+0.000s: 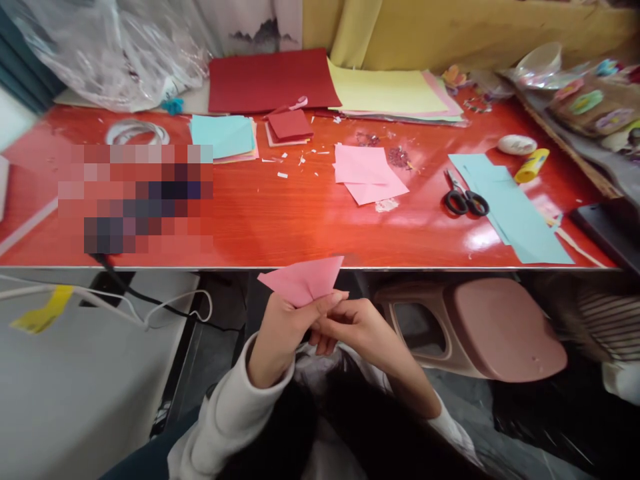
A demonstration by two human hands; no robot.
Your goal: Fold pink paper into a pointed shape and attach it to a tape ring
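Note:
A folded piece of pink paper (pixel 305 279) fans out above my two hands, just off the front edge of the red table. My left hand (pixel 293 320) is closed on its lower part, thumb pressed across the fold. Against it, my right hand (pixel 350 321) pinches with bent fingers at the lower tip, which the hands mostly hide; I cannot make out what lies between those fingertips. Flat on the table beyond are loose pink sheets (pixel 367 170). Black-handled scissors (pixel 465 197) rest to the right, partly on light blue paper (pixel 517 207).
Red sheets (pixel 273 80), yellow sheets (pixel 390 90), a blue paper stack (pixel 223 137) and small red squares (pixel 290 127) lie at the back. A yellow glue stick (pixel 532 165) is at right. Below stands a pink stool (pixel 510 327); cables (pixel 145 313) hang at left. Part of the left table is pixelated.

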